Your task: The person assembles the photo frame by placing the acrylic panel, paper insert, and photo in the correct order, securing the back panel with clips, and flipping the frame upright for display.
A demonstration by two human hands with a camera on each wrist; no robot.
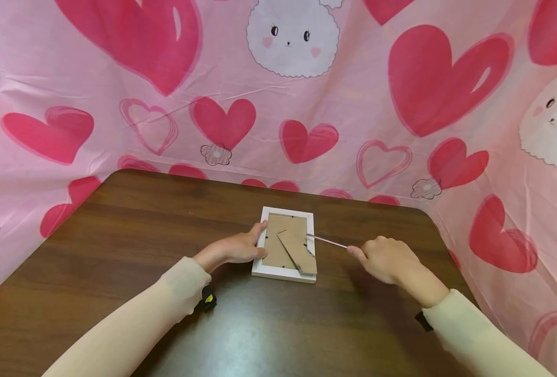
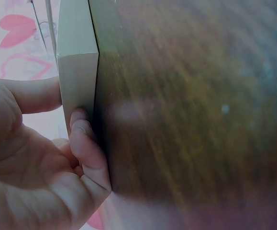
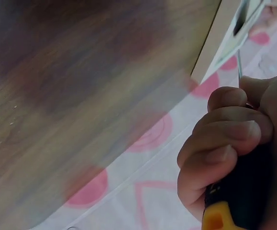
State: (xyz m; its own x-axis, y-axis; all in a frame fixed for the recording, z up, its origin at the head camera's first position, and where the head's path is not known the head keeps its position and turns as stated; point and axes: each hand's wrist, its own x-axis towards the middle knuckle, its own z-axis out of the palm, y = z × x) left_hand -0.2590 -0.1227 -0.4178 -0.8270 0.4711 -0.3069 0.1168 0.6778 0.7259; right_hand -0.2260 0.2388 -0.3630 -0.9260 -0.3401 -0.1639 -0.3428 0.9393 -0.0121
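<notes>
A white picture frame lies back up on the wooden table, showing its brown backing board. A brown stand flap with a dark slanting edge rests over the board's lower right. My left hand holds the frame's left side; in the left wrist view its thumb touches the frame and its fingers curl against the side. My right hand grips a screwdriver by its black and yellow handle. The screwdriver's thin metal shaft reaches left to the frame's right inner edge, near small dark tabs.
The brown wooden table has rounded far corners. A pink cloth with hearts and white animal faces hangs behind the table and along its sides. Dark straps show at both wrists.
</notes>
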